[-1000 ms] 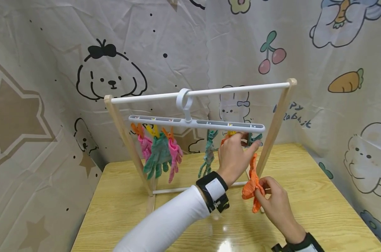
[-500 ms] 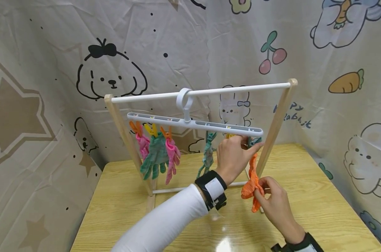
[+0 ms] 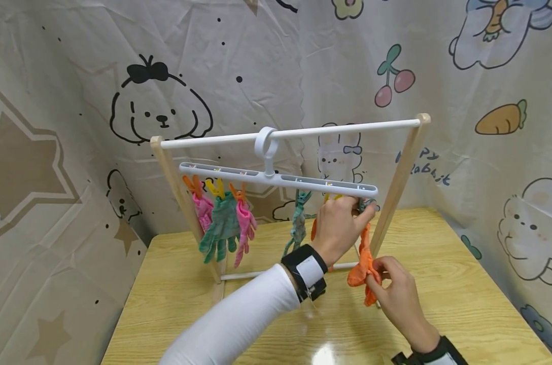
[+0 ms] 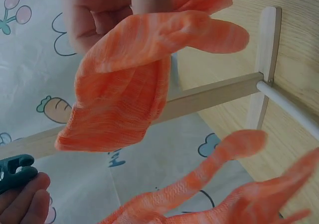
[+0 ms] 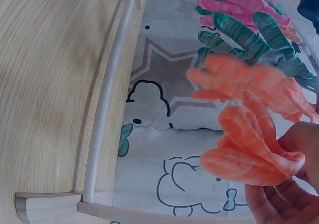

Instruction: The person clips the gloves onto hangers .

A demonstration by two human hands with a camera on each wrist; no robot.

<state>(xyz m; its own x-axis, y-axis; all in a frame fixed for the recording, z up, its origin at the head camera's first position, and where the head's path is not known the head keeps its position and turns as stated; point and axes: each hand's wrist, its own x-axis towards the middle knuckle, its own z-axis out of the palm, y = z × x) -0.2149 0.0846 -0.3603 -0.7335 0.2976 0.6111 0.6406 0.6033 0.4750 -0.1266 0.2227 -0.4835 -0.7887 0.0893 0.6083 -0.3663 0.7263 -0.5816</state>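
My left hand (image 3: 337, 225) pinches a teal clip (image 3: 367, 204) under the right end of the white hanger (image 3: 212, 171). Below it, my right hand (image 3: 399, 294) holds an orange glove (image 3: 360, 271) by its finger end, fingertips and thumb pressed into the fabric. The left wrist view shows the glove's cuff (image 4: 104, 134) close to the clip, apart from it. A second orange glove (image 5: 239, 82) hangs beside, mostly hidden behind my left hand in the head view. Further left hang a teal glove (image 3: 298, 223), two pink gloves (image 3: 245, 225) and another teal glove (image 3: 223, 223).
The hanger hooks over a white rod (image 3: 349, 129) on a wooden stand (image 3: 397, 187), which stands on a wood-grain table (image 3: 166, 304). Orange clips (image 3: 238, 191) and a yellow clip (image 3: 216, 188) grip the left gloves. A patterned curtain (image 3: 267, 61) surrounds the table.
The hanger has shifted slightly left and its right end has dipped, the clipped gloves moving along. Both hands keep their holds, drifting a little left.
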